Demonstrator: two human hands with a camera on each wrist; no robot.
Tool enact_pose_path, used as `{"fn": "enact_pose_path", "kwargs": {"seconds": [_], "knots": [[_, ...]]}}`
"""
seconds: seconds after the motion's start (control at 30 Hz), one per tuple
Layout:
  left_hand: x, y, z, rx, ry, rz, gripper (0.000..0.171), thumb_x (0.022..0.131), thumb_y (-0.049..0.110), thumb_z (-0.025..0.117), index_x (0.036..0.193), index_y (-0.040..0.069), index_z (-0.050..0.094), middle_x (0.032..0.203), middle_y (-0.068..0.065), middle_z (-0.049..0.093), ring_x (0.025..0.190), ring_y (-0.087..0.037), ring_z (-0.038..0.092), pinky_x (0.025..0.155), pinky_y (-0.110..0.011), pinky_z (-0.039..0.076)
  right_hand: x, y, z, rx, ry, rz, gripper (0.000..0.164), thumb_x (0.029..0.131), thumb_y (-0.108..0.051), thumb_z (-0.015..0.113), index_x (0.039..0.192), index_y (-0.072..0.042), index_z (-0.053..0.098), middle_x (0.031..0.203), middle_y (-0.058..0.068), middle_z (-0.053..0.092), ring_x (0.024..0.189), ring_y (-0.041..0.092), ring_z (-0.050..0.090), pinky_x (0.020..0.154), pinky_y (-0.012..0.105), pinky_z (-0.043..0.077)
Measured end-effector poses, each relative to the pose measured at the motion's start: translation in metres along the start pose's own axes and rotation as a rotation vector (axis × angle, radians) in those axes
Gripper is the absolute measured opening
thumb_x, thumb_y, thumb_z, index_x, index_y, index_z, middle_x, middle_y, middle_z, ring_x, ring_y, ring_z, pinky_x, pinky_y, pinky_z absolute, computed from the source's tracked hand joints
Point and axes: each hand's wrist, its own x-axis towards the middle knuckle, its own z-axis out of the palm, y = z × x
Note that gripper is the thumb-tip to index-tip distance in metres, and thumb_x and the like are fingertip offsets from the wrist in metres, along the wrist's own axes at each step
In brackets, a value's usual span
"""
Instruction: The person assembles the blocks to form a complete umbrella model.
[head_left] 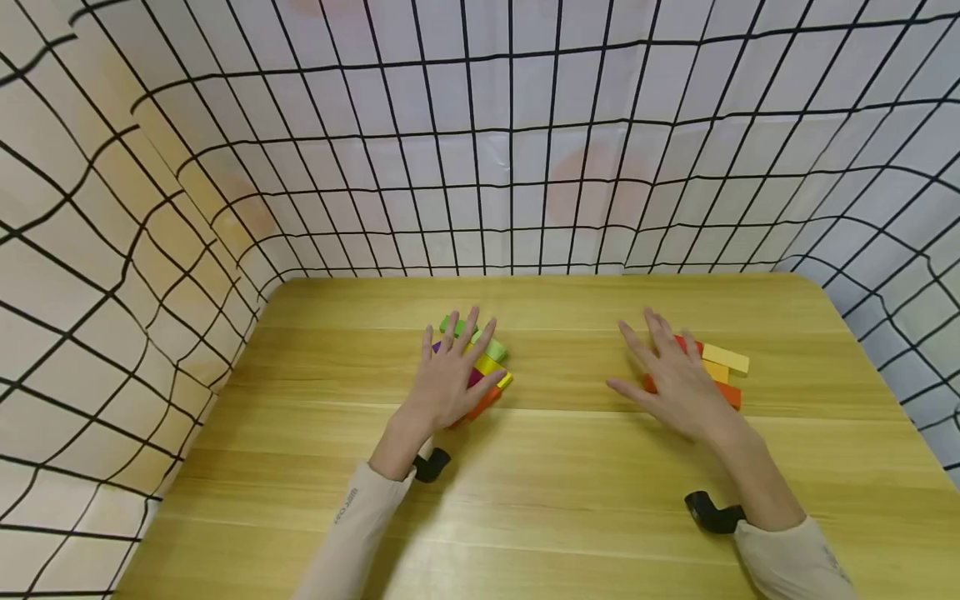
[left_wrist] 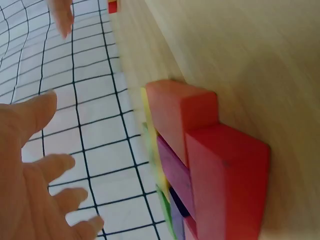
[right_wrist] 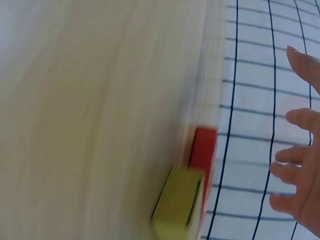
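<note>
My left hand (head_left: 442, 387) hovers palm down with spread fingers over a cluster of wooden blocks. Around its fingers show a green block (head_left: 468, 329), a light green block (head_left: 495, 347), a yellow block (head_left: 489, 366) and an orange block (head_left: 486, 404). From the left wrist, a red block (left_wrist: 227, 170), an orange block (left_wrist: 175, 107) and a purple block (left_wrist: 175, 167) lie packed together, apart from the hand. My right hand (head_left: 678, 387), fingers extended, is above a second cluster: a pale yellow block (head_left: 726, 360), a light orange block (head_left: 717, 372) and a red-orange block (head_left: 730, 395). It partly hides these blocks.
Both clusters lie on a wood-grain table (head_left: 562, 483). A white cloth with a black grid (head_left: 510, 167) rises behind the table and along its sides. Black curved pieces (head_left: 712, 512) stick out at both wrists. Bare wood separates the two clusters.
</note>
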Motion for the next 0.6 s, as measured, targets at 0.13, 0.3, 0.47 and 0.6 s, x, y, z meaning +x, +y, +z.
{"fn": "enact_pose_path", "kwargs": {"seconds": [0.13,0.3,0.47,0.6], "knots": [[-0.004,-0.009,-0.003,-0.074,-0.020,0.038,0.076,0.103,0.054,0.056,0.164,0.016,0.032,0.172,-0.013,0.025,0.158,-0.042,0.024,0.125,-0.070,0.017,-0.007,0.013,-0.005,0.010,0.019,0.007,0.084,0.100,-0.047,0.065,0.166,-0.017,0.023,0.172,0.024,0.011,0.148,0.059,0.028,0.121,0.074,0.015],[-0.010,-0.022,-0.003,-0.180,-0.001,0.075,0.071,0.095,0.047,0.072,0.153,0.012,0.052,0.160,-0.017,0.047,0.146,-0.041,0.045,0.116,-0.063,0.037,-0.016,0.027,-0.010,0.031,0.060,0.011,0.082,0.097,-0.041,0.072,0.164,-0.019,0.031,0.162,0.026,0.036,0.139,0.056,0.041,0.106,0.076,0.035],[-0.012,-0.036,-0.003,-0.326,-0.032,0.148,0.060,0.087,0.029,0.085,0.140,0.011,0.066,0.137,-0.013,0.061,0.126,-0.033,0.056,0.107,-0.054,0.046,-0.022,0.040,-0.016,0.053,0.024,0.012,0.077,0.096,-0.038,0.075,0.160,-0.014,0.040,0.148,0.023,0.050,0.129,0.047,0.052,0.095,0.069,0.049],[-0.012,-0.041,-0.003,-0.362,-0.108,0.168,0.056,0.082,0.024,0.089,0.134,0.011,0.071,0.130,-0.011,0.062,0.118,-0.028,0.057,0.104,-0.048,0.049,-0.023,0.049,-0.018,0.066,-0.002,-0.014,0.066,0.095,-0.032,0.076,0.152,-0.007,0.052,0.131,0.018,0.060,0.111,0.035,0.060,0.084,0.052,0.055]]}}
